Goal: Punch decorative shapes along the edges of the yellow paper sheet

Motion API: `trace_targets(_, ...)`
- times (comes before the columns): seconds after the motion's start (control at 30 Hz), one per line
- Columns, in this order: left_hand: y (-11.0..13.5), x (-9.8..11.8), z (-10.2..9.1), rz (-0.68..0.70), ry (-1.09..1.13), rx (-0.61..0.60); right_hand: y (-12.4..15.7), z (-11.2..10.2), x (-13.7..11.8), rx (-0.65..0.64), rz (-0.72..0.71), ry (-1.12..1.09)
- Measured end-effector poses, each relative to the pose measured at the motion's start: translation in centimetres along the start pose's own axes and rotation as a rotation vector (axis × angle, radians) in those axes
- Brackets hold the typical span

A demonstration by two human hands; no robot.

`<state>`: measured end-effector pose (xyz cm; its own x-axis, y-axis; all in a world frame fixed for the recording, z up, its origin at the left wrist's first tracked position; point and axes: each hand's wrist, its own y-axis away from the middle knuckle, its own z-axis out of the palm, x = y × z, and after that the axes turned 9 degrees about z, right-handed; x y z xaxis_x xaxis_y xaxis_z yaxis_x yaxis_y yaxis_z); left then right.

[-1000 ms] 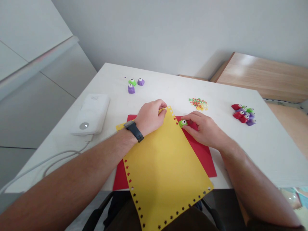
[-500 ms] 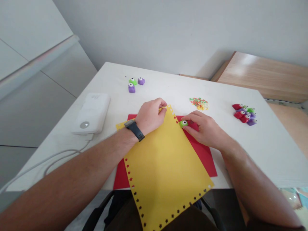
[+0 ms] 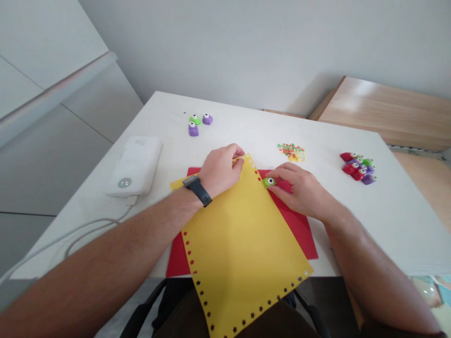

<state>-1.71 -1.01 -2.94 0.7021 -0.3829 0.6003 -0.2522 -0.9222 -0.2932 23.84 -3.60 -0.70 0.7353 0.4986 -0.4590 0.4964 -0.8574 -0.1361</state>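
My left hand, with a dark watch on its wrist, pinches the far edge of a yellow sheet of paper. Small punched shapes run along several of the sheet's edges. At the sheet's right edge my right hand grips a green craft punch between thumb and fingers, its white top facing up. The punch sits against the paper's edge. Beneath the yellow sheet lies red paper, partly covered. The yellow sheet's near corner hangs over the desk's front edge.
Green and purple punches stand at the back left. A pile of punched paper bits lies beyond my right hand, and a cluster of punches sits at the right. A white power bank with a cable is at the left.
Hands, yellow sheet and green punch keep nearly the same places. The white top of the punch looks slightly shifted in my right hand's grip.
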Motion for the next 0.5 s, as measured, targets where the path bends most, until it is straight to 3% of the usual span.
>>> trace_targets(0.5, 0.01, -0.06, 0.02, 0.003, 0.001, 0.004, 0.13, -0.25, -0.16, -0.015, -0.009, -0.005)
